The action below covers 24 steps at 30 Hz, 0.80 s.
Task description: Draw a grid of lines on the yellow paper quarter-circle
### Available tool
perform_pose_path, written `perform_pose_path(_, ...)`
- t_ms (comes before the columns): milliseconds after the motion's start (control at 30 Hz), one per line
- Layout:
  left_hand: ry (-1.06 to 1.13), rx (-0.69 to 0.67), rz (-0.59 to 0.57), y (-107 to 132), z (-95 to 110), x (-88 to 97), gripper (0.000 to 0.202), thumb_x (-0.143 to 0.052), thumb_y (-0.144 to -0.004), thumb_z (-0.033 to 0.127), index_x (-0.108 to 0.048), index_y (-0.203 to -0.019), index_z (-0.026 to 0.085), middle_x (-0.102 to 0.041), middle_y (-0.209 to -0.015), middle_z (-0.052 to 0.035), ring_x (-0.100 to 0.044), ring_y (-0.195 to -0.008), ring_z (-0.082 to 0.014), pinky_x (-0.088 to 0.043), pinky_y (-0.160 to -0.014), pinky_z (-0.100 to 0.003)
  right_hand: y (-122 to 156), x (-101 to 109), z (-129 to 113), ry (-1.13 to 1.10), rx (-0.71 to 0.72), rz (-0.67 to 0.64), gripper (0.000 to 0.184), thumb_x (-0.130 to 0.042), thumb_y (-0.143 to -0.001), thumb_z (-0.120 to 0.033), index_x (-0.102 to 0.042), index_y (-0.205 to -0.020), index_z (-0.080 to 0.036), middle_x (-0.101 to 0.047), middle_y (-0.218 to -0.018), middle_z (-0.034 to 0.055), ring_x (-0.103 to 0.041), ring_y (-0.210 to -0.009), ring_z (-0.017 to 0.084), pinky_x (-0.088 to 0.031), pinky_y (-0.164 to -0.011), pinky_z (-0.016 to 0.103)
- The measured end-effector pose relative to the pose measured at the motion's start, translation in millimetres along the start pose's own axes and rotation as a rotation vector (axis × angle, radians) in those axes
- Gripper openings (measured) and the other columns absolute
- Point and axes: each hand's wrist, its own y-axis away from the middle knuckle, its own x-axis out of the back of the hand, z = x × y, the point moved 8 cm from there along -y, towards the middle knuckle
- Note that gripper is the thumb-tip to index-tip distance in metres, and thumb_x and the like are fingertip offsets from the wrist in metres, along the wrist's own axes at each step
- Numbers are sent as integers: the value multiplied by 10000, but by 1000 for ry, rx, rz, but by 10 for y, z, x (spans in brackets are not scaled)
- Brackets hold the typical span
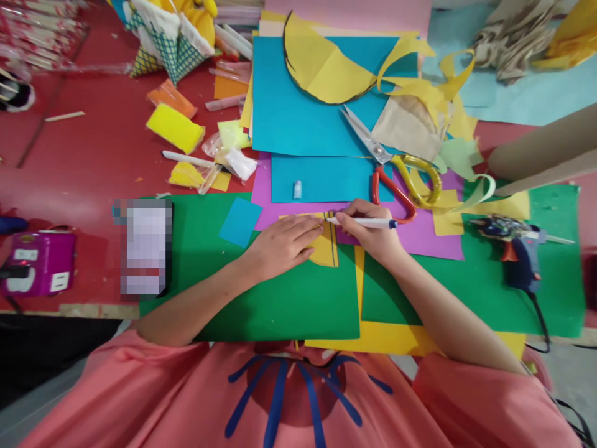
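Note:
My left hand [284, 244] lies flat, fingers stretched out, on a small yellow paper piece [323, 250]. Dark lines run down that piece near its right edge. In my right hand [370, 233] is a white marker [375, 222] with a dark blue end, its tip at the top of the lines. Beneath the yellow piece are green paper [280, 305] and purple paper [438, 239]. Scissors [380, 149] with red and yellow handles rest just beyond my right hand. A small marker cap [297, 190] stands on blue paper [326, 177].
A glue gun [522, 255] lies at the right, near a cardboard tube [545, 146]. A yellow paper semicircle [326, 59] and curled yellow strips [429, 93] are at the back. A blurred-out phone-like object [145, 249] and a purple box [40, 264] are on the left.

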Motion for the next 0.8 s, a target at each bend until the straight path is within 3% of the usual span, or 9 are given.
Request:
perform_pose_path(300, 4, 19, -12, 6, -32, -19, 344, -467, -915, 239, -532, -1230, 116, -582, -1266, -123, -521, -1212, -231, -448, -1018, -394, 33, 32, 28, -67, -4, 30, 232, -619, -799, -307, -550, -627, -167, -557, -560, -18, -481, -500, 89, -353, -480, 230)
perform_pose_path(800, -35, 16, 12, -7, -54, -2, 326, -485, -908, 221, -541, -1204, 96, -577, -1274, -131, -524, -1211, -237, -461, -1011, -397, 21, -6, 21, 21, 24, 9, 190, -635, -797, -315, -594, -691, -163, -600, -642, -3, -520, -566, 97, -396, -527, 231)
